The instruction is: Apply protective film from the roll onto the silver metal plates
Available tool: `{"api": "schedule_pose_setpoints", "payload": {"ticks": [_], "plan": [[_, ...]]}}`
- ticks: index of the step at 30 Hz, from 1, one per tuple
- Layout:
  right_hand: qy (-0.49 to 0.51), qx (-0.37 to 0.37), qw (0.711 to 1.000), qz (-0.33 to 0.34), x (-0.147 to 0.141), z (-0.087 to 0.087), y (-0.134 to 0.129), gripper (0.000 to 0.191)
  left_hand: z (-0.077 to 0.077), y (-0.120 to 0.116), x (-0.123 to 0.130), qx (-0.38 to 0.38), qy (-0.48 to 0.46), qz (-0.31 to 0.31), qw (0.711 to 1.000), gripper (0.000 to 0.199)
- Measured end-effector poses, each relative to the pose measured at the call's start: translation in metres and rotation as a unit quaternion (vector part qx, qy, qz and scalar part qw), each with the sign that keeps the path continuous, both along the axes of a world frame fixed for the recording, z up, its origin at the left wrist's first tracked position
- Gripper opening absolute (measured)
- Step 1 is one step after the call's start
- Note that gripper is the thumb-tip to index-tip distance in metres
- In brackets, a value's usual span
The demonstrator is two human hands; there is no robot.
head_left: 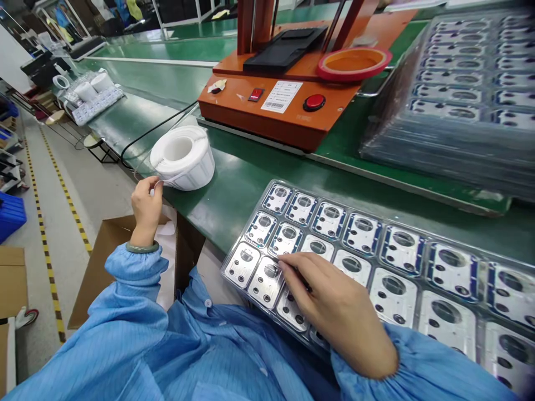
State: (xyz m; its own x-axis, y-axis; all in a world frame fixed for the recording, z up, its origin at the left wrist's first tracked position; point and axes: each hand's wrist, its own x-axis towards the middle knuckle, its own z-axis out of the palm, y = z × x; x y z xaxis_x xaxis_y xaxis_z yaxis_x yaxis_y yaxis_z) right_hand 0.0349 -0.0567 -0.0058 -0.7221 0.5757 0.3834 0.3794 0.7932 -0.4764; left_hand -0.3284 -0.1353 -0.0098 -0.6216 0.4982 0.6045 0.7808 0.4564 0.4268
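Note:
My left hand (147,205) is closed in a pinch on the loose end of the backing strip from a roll of white labels (200,167), which lies on its side near the bench edge. My right hand (334,301) is over a clear plastic tray (271,186) of flat silver metal plates (393,285), its thumb and fingertips pressed together above the nearer left plates. Between those fingers shows part of a slim dark tool (308,286); its kind is mostly hidden. Plates in the farther row have blue edges, and each plate has a large round opening and small dark holes.
An orange press (267,120) with a red button stands behind, a roll of red-edged tape (354,64) on it. Stacked plate trays (434,128) fill the back right. An open cardboard box (112,262) sits below my left hand. More white rolls (86,92) stand far left.

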Motion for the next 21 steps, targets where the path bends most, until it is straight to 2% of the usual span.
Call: {"api": "schedule_pose_setpoints", "payload": {"ticks": [5,8,10,13,15,17,18,21], "plan": [[0.004,-0.004,1.0,0.007,0.002,-0.002,0.002,0.015,0.003,-0.017,0.023,-0.003,0.048,-0.016,0.999,0.018],[0.019,0.002,1.0,0.02,0.003,-0.003,0.002,0.013,0.008,-0.033,0.043,-0.016,0.052,-0.03,0.998,0.017],[0.036,-0.02,0.999,0.026,0.004,-0.003,0.0,0.013,0.009,-0.04,0.055,-0.024,0.038,-0.042,0.998,0.017],[0.043,-0.091,0.995,0.024,0.002,0.008,-0.001,0.012,0.005,-0.045,0.069,-0.023,0.004,-0.068,0.997,0.016],[0.018,-0.111,0.993,0.04,-0.005,0.023,0.002,0.013,0.001,-0.045,0.073,-0.007,-0.01,-0.077,0.997,0.016],[-0.02,-0.081,0.993,0.08,-0.023,0.042,0.011,0.015,-0.001,-0.043,0.075,0.012,-0.011,-0.083,0.996,0.015],[-0.031,-0.041,0.993,0.103,-0.036,0.051,0.018,0.017,-0.002,-0.042,0.076,0.018,-0.01,-0.088,0.996,0.014],[-0.03,0.081,0.987,0.137,-0.094,0.073,0.046,0.022,0.0,-0.043,0.078,0.028,-0.011,-0.108,0.994,0.012]]}}
